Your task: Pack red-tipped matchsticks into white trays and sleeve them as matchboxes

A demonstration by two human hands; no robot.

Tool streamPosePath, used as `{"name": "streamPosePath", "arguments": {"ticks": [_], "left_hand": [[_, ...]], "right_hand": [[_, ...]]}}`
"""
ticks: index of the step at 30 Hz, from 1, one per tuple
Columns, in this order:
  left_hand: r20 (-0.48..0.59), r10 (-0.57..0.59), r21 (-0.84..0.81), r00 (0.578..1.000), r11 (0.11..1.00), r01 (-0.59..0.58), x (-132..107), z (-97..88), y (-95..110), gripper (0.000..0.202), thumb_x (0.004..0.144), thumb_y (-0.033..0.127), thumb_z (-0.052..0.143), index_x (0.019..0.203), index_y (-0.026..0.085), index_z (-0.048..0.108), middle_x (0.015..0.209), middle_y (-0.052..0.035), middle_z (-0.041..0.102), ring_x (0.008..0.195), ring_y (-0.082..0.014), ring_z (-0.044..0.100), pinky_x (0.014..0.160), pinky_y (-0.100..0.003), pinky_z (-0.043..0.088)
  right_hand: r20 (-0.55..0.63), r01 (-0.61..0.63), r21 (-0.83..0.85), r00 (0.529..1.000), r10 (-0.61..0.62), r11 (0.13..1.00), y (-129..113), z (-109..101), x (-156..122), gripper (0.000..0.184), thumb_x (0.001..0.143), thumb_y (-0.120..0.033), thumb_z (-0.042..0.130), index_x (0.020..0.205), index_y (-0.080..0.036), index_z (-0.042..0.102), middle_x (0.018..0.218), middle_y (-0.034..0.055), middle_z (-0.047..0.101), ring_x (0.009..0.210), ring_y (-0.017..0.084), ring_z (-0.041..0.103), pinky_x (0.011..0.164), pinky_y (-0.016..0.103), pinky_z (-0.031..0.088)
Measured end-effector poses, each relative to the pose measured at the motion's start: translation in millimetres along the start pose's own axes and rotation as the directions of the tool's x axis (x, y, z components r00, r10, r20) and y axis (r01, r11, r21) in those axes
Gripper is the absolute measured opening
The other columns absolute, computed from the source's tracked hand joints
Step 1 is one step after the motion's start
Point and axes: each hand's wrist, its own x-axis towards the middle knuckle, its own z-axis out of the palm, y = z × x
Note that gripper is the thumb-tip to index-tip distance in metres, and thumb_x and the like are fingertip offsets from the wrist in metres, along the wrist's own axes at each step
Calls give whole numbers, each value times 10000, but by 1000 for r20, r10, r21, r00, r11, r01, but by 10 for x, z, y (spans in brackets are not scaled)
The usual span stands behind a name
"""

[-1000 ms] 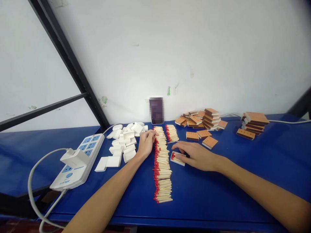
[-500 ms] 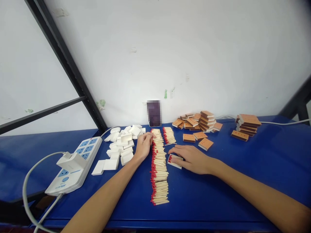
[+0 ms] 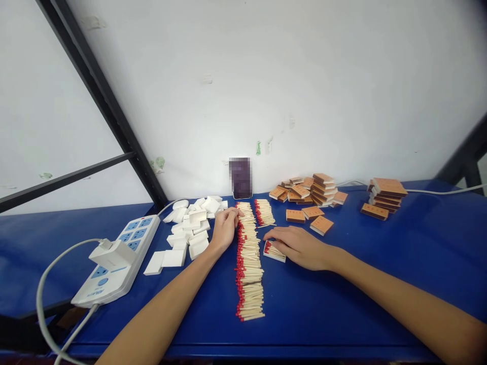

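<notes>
A long row of red-headed matches [image 3: 250,263] runs front to back on the blue table. At its far left side, my left hand [image 3: 225,227] has its fingers bent together with the tips on the matches. Anything pinched between those tips is hidden. Right of the row lies a small white matchbox tray [image 3: 274,258] with matches inside, heads to the left. My right hand [image 3: 300,247] is around the tray's far and right sides, fingers along the far edge and thumb over the matches. A shorter group of matches [image 3: 265,213] lies just beyond this hand.
Empty white trays [image 3: 198,238] are heaped on the left, beside a power strip [image 3: 117,263] with a plugged-in charger [image 3: 114,253]. Orange matchbox sleeves [image 3: 321,190] are piled at the back right, with another stack [image 3: 386,195] farther right. A phone [image 3: 241,178] leans against the wall.
My right thumb has lifted back from the matches in the tray, so more of them show. My left hand has stayed in place.
</notes>
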Motion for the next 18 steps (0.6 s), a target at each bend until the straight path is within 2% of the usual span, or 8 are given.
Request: {"name": "streamPosePath", "arguments": {"ticks": [7, 13, 18], "left_hand": [[7, 4, 9, 1000, 1000, -4, -3, 0, 24, 278, 846, 298, 432, 702, 142, 611, 494, 41, 388, 509, -99, 364, 526, -240, 273], [9, 1, 24, 1000, 1000, -1, -3, -5, 14, 296, 858, 318, 429, 697, 144, 606, 490, 44, 385, 506, -100, 363, 538, -243, 279], [19, 2, 38, 1000, 999, -3, -12, -6, 19, 286, 857, 311, 429, 706, 146, 607, 493, 43, 393, 512, -102, 378, 546, -243, 288]], "right_hand": [[23, 3, -6, 1000, -3, 1000, -40, -29, -3, 307, 992, -326, 347, 1209, -255, 553, 1157, 57, 648, 1058, 241, 580, 909, 394, 400], [21, -8, -25, 1000, 9, 1000, -70, -111, -37, 139, 955, -312, 420, 1033, -223, 493, 943, 28, 591, 791, 185, 535, 704, 311, 394], [38, 36, -29, 999, -35, 999, -102, -131, -40, 240, 869, -419, 585, 980, -226, 497, 987, 25, 554, 842, 190, 522, 724, 304, 398]]}}
